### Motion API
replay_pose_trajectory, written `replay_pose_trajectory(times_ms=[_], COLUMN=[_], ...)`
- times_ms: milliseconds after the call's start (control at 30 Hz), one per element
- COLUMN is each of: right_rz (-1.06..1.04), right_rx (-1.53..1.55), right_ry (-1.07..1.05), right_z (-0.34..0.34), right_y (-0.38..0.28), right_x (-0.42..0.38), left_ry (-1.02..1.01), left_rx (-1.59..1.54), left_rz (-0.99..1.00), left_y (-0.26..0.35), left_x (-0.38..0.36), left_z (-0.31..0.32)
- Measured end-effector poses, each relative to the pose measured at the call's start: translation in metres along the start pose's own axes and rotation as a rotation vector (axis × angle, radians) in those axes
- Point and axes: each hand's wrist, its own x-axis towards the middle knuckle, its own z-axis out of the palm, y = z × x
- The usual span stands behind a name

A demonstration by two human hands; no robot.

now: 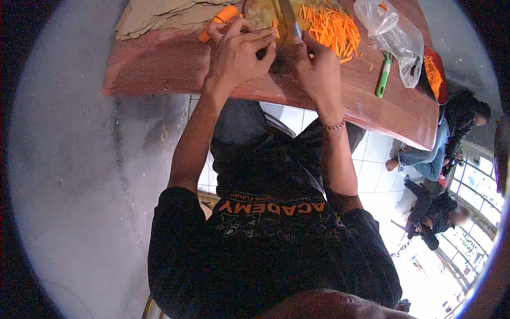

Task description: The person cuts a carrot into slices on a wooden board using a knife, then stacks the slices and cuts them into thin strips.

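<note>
My right hand (pixel 321 69) is closed round the handle of a knife (pixel 288 21), whose blade points away from me over the cutting board (pixel 260 11). To its left, my left hand (pixel 239 56) has its fingers bent together, with a small carrot piece (pixel 275 25) at the fingertips beside the blade. A thicker carrot chunk (pixel 225 14) lies against the far side of my left hand. Thin carrot strips (pixel 332 29) are heaped to the right of the knife. Part of the board is cut off by the top of the view.
Right of the strips lie a clear plastic bag (pixel 390 29) and a green-handled peeler (pixel 383 77). A red dish (pixel 444 87) of carrot strips is at the right end of the reddish wooden table (pixel 159 64). Brown sheets (pixel 154 18) lie at left. Two people sit farther right.
</note>
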Motion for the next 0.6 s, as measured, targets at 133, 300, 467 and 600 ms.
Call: replay_pose_trajectory(times_ms=[133, 300, 467, 600], right_rz=[0.02, 0.105, 0.143, 0.153], right_rx=[-0.009, 0.005, 0.016, 0.013], right_ry=[-0.007, -0.079, -0.069, -0.107], right_z=[-0.011, -0.01, -0.006, -0.009], right_y=[-0.01, -0.02, -0.015, -0.022], right_x=[-0.016, -0.03, -0.033, -0.034], left_ry=[0.031, 0.015, 0.013, 0.001], left_rx=[-0.048, -0.006, -0.003, 0.022], left_rz=[-0.032, -0.025, -0.016, 0.004], left_y=[-0.006, -0.003, -0.001, 0.001], left_x=[-0.003, -0.003, -0.003, -0.002], left_z=[0.012, 0.006, 0.005, 0.002])
